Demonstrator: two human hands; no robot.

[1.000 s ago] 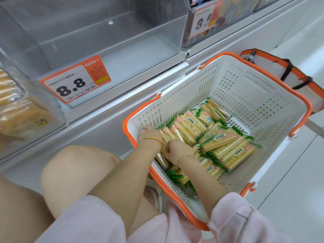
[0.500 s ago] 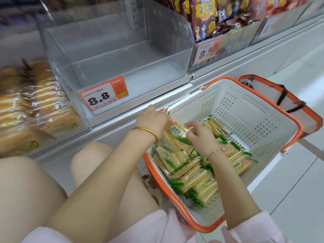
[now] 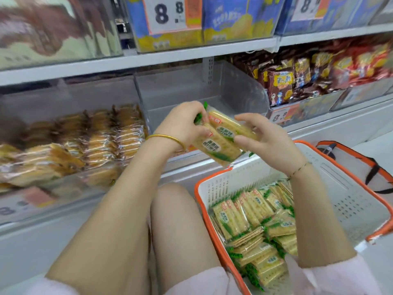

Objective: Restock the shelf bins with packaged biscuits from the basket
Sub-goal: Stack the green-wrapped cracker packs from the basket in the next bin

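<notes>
Since 0.5 s ago the biscuit packs have risen from the basket rim and are now held in front of the clear middle bin. The left hand has its grip closed round their upper end. The right hand pinches the opposite side between thumb and forefinger. The remaining packs lie loose in the basket.

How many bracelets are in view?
2: a gold bangle on the left wrist and a thin bracelet on the right wrist. Pink sleeves cover the upper arms, so anything worn there would be hidden.
</notes>
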